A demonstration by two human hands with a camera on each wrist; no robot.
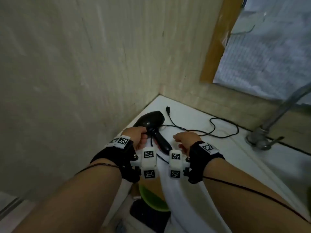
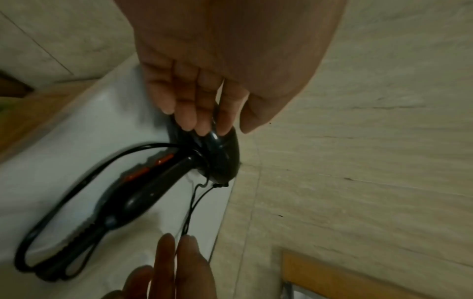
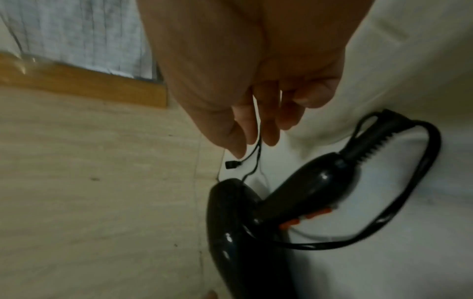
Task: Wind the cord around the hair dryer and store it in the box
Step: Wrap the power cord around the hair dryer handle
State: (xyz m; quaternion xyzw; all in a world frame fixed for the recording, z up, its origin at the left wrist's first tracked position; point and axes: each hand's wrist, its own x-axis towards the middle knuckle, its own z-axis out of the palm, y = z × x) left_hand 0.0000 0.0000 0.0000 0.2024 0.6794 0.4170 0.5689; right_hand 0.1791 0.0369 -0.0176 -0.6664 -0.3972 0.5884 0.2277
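Note:
The black hair dryer [image 1: 149, 121] lies on its side on the white counter [image 1: 193, 113], in the corner by the wall. My left hand [image 1: 138, 133] touches its body where the handle [image 2: 143, 194] joins; the fingertips [image 2: 202, 129] rest on the glossy shell, thumb apart. A thick loop of cord [image 2: 84, 180] runs from the handle's end back to the neck. The rest of the cord [image 1: 218, 136] snakes right and ends at the plug [image 1: 167, 109]. My right hand [image 1: 184, 139] hovers beside the handle, fingers relaxed; thin cord shows through the finger gap [image 3: 253, 145]. No box is in view.
A metal faucet [image 1: 262, 137] stands at the counter's right. Tiled walls close in the left and back, with a wood-framed window [image 1: 217, 41] above. Below the counter edge sit a green basin [image 1: 151, 199] and a dark object [image 1: 148, 214].

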